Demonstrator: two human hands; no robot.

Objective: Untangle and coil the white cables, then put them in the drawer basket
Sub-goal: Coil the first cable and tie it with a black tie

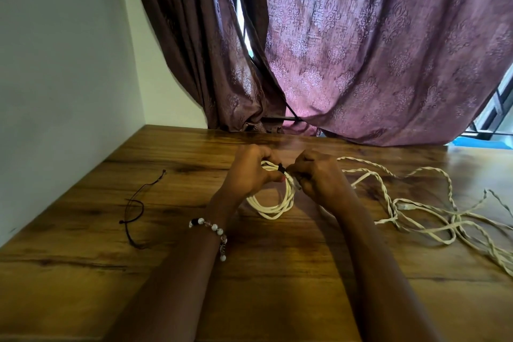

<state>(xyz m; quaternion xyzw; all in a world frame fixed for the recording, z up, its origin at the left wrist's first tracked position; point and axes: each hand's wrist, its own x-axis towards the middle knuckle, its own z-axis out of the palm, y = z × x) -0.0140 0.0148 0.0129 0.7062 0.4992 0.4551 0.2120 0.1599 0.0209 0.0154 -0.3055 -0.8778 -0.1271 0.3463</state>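
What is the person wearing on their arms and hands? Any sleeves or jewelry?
No sleeves show: both forearms are bare. The left hand has a beaded bracelet at the wrist, with round white, dark and pinkish beads and a small dangling charm. The right hand wears nothing that I can see, no rings or watch.

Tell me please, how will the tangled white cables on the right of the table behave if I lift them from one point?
The tangled white cables look floppy: they lie in loose curves on the table, so they would probably sag and trail. Strands are twisted together, so the bunch would likely rise as one. They seem thin, thus probably light.
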